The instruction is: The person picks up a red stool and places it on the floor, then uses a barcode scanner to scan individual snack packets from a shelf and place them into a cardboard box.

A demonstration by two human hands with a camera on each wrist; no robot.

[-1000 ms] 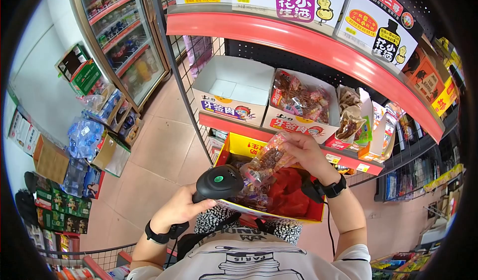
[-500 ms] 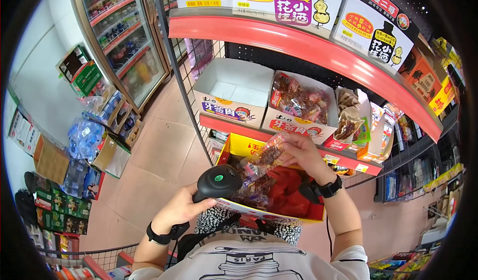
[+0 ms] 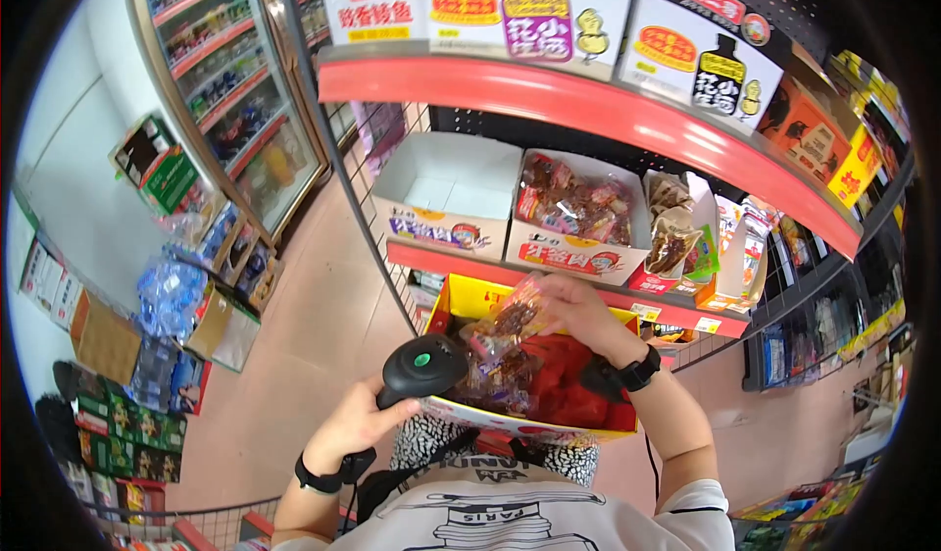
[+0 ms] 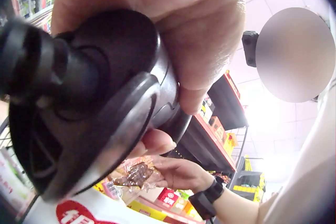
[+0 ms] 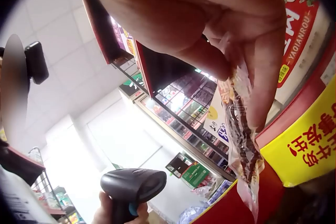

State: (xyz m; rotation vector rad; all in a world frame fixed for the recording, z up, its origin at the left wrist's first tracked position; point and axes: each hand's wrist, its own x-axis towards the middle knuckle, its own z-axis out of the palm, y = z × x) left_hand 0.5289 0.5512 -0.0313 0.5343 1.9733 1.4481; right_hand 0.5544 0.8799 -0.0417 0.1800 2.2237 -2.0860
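Note:
My left hand (image 3: 355, 417) grips the handle of a black barcode scanner (image 3: 421, 367), its head above the left edge of a yellow and red carton (image 3: 469, 296). Between thumb and fingers, my right hand (image 3: 580, 318) pinches a clear snack packet (image 3: 514, 318) over that carton. Brown meat pieces show through the packet (image 5: 242, 140) in the right wrist view. Inside the carton lie several more packets (image 3: 498, 379) and red wrapping (image 3: 578, 384). In the left wrist view, the scanner (image 4: 121, 71) fills the near side, with the packet (image 4: 137, 175) beyond.
On the shelf behind stand an open white box (image 3: 446, 183), a box of similar packets (image 3: 578, 203) and smaller snack boxes (image 3: 730, 257). A red shelf edge (image 3: 588, 115) crosses above. A glass-door fridge (image 3: 221, 71) and stacked cartons (image 3: 127, 414) stand on the left.
The head view has shifted, so the shelves appear lower. My right hand still holds the packet, which has come down slightly over the carton. The scanner remains in my left hand.

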